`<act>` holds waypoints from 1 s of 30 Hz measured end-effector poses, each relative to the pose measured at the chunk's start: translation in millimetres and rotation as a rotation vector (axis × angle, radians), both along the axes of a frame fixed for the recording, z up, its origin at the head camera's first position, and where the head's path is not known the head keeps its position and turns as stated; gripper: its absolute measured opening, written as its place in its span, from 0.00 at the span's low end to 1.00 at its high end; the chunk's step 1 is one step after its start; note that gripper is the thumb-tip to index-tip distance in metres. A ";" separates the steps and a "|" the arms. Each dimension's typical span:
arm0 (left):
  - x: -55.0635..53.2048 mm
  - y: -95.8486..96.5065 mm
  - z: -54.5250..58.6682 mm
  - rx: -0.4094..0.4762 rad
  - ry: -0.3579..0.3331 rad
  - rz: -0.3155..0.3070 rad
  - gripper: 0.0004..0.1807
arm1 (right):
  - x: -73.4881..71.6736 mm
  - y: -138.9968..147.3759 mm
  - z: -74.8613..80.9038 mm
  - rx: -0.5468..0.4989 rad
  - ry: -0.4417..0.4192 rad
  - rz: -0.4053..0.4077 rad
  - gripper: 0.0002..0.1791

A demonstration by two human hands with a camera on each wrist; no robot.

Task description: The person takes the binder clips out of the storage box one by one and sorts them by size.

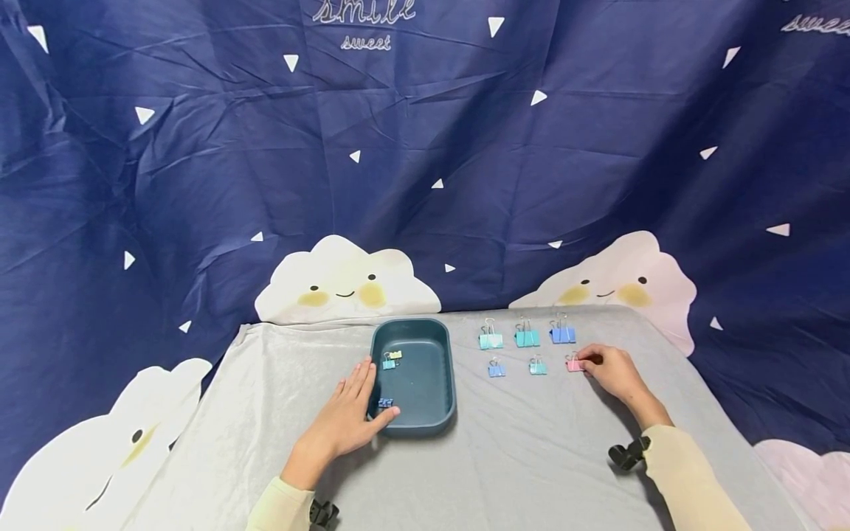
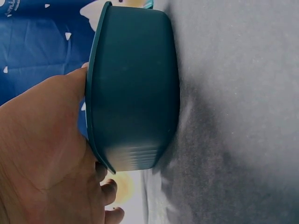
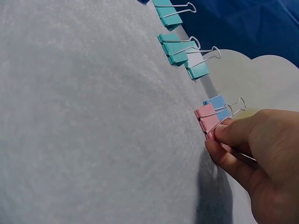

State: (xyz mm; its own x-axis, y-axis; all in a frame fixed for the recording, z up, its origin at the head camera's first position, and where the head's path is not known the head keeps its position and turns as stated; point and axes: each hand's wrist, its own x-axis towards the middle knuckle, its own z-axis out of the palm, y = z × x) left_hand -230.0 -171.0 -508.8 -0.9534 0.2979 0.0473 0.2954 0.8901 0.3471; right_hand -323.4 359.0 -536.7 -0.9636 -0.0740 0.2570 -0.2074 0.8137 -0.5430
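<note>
In right hand (image 1: 614, 372), pink clip (image 1: 573, 366)

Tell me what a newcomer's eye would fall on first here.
Probably the dark blue backdrop with its smiling clouds, behind the gray-covered table. Next, the teal bin left of the binder clips, with the left hand on its left rim. Then the pink clip at the right end of the nearer row, pinched by the right hand.

Navy cloud-print curtain (image 1: 425, 133) behind grey-draped table (image 1: 524, 457)
</note>
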 end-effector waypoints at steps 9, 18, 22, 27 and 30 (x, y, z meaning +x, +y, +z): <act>-0.4 0.5 1.0 0.008 0.001 0.005 0.57 | 0.9 0.2 -1.2 -0.055 -0.039 -0.044 0.04; 0.3 0.9 1.6 0.001 -0.005 0.004 0.58 | 5.3 -1.3 -1.3 -0.099 -0.072 -0.068 0.06; 0.6 1.0 1.8 0.000 -0.008 0.002 0.58 | 7.1 -2.8 3.2 -0.137 -0.075 -0.070 0.09; 0.5 0.6 1.2 -0.007 -0.006 -0.001 0.59 | 9.0 -8.7 15.9 -0.155 -0.043 -0.060 0.11; 0.4 0.4 0.9 -0.003 -0.006 -0.003 0.60 | 9.7 -13.8 24.1 -0.141 -0.007 -0.043 0.10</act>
State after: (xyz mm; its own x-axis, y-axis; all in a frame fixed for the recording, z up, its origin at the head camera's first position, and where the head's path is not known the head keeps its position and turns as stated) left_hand -229.6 -170.5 -507.9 -0.9528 0.3009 0.0403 0.2959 0.8904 0.3460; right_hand -313.7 345.2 -512.7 -0.9669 0.0039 0.2553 -0.1697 0.7372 -0.6540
